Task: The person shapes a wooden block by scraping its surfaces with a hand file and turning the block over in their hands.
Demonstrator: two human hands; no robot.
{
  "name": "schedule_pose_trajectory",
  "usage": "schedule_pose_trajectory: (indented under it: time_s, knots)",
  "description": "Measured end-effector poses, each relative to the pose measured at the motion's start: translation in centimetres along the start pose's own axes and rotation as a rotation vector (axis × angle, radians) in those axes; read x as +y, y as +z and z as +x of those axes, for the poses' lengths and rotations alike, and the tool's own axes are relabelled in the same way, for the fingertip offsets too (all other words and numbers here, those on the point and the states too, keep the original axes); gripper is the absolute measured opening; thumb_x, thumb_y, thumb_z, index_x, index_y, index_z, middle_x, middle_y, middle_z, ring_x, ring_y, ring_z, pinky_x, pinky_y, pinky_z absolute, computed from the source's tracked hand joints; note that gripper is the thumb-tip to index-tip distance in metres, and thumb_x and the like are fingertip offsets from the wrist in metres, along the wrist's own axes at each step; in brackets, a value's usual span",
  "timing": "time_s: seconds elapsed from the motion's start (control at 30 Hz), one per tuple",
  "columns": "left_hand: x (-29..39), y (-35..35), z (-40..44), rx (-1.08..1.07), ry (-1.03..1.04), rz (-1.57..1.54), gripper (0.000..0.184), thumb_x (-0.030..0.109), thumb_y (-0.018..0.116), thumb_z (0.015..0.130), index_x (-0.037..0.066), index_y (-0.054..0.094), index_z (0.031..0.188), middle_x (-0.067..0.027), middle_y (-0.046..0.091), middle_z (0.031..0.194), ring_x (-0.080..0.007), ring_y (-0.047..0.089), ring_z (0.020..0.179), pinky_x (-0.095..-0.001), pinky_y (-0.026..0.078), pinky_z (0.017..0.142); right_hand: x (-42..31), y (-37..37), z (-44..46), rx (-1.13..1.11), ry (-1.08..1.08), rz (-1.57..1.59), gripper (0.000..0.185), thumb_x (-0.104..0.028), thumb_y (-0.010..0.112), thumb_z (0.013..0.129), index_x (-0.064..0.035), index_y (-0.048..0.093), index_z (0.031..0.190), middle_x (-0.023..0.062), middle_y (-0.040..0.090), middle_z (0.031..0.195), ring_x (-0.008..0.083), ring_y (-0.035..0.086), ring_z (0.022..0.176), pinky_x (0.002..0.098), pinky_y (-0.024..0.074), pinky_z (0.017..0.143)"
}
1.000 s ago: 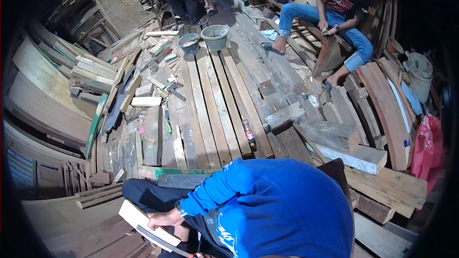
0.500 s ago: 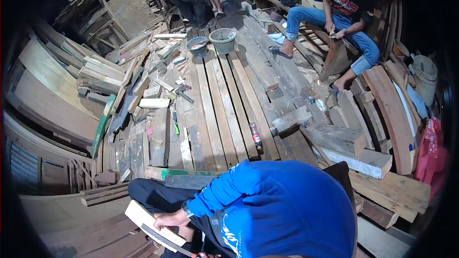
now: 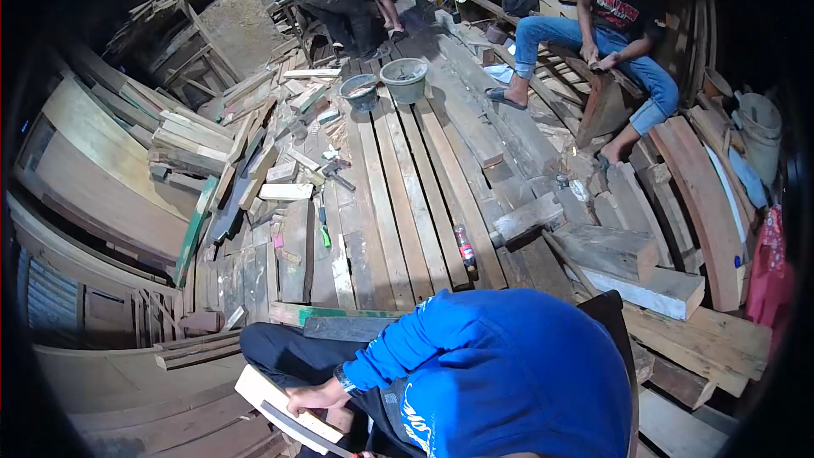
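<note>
My right hand [image 3: 315,396], on the arm with the blue sleeve and a band at the wrist, grips a pale wooden block [image 3: 257,384] over my folded legs. Against the block's lower edge lies a long, narrow grey blade [image 3: 301,430], slanting down to a red handle [image 3: 356,455]. What kind of tool it is cannot be made out. My left hand is mostly cut off at the bottom edge, closed at that handle. A dark trouser leg [image 3: 273,349] is bent beside the block.
Two buckets [image 3: 404,85] stand on long floor planks, and a bottle [image 3: 465,248] stands nearer. A hammer [image 3: 335,176] lies among offcuts at left. Thick beams [image 3: 606,250] are stacked at right. One person [image 3: 623,25] sits handling wood; another [image 3: 335,4] bends over at the back.
The whole view has shifted slightly, so the scene sits a little further right and lower. My right hand keeps its grip on the block. The person at the back bends with an arm lowered.
</note>
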State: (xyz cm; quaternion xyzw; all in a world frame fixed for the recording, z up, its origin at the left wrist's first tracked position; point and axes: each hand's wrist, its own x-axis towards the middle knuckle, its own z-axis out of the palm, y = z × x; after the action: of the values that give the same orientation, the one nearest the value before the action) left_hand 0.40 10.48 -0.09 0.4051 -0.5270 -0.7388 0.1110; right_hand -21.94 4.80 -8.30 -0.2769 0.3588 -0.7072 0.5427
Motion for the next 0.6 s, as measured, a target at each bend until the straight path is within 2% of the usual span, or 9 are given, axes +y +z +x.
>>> schedule_pose_trajectory:
  time_s: [0.27, 0.37, 0.5, 0.6]
  knots:
    - [-0.7, -0.4, 0.4, -0.031, 0.01, 0.045, 0.012, 0.014, 0.053, 0.097, 0.008, 0.046, 0.09, -0.0001, 0.042, 0.064, -0.0097, 0.039, 0.049, -0.0241, 0.036, 0.046, 1.1, 0.2, 0.8, -0.062, 0.054, -0.086, 0.027, -0.022, 0.058, 0.071, -0.0077, 0.047, 0.091, 0.0012, 0.045, 0.083, 0.0109, 0.044, 0.079, 0.0257, 0.0369, 0.072]
    - [-0.9, -0.5, 0.5, -0.039, 0.006, 0.052, 0.011, 0.014, 0.053, 0.097, 0.008, 0.046, 0.092, -0.0002, 0.043, 0.064, -0.0096, 0.04, 0.049, -0.0238, 0.036, 0.045, 0.3, -0.6, 0.9, -0.019, 0.059, 0.067, 0.027, -0.018, 0.059, 0.07, -0.0067, 0.048, 0.093, 0.0017, 0.048, 0.079, 0.0118, 0.047, 0.073, 0.0254, 0.04, 0.065]
    - [-0.6, -0.5, 0.5, -0.047, -0.004, 0.056, 0.011, 0.014, 0.054, 0.097, 0.008, 0.046, 0.092, -0.0005, 0.043, 0.065, -0.0099, 0.041, 0.05, -0.024, 0.036, 0.046, 3.9, -1.1, 2.8, 0.006, 0.004, -0.022, 0.028, -0.015, 0.059, 0.068, -0.0048, 0.048, 0.092, 0.0019, 0.051, 0.076, 0.0113, 0.05, 0.069, 0.0255, 0.042, 0.061]
    - [-0.3, -0.3, 0.5, -0.042, -0.011, 0.05, 0.011, 0.015, 0.054, 0.096, 0.008, 0.046, 0.093, -0.0008, 0.043, 0.065, -0.0103, 0.041, 0.05, -0.0242, 0.037, 0.046, 2.9, -0.2, 1.6, -0.036, 0.015, -0.032, 0.028, -0.015, 0.059, 0.068, -0.0043, 0.049, 0.091, 0.0024, 0.052, 0.076, 0.0118, 0.05, 0.069, 0.0258, 0.042, 0.062]
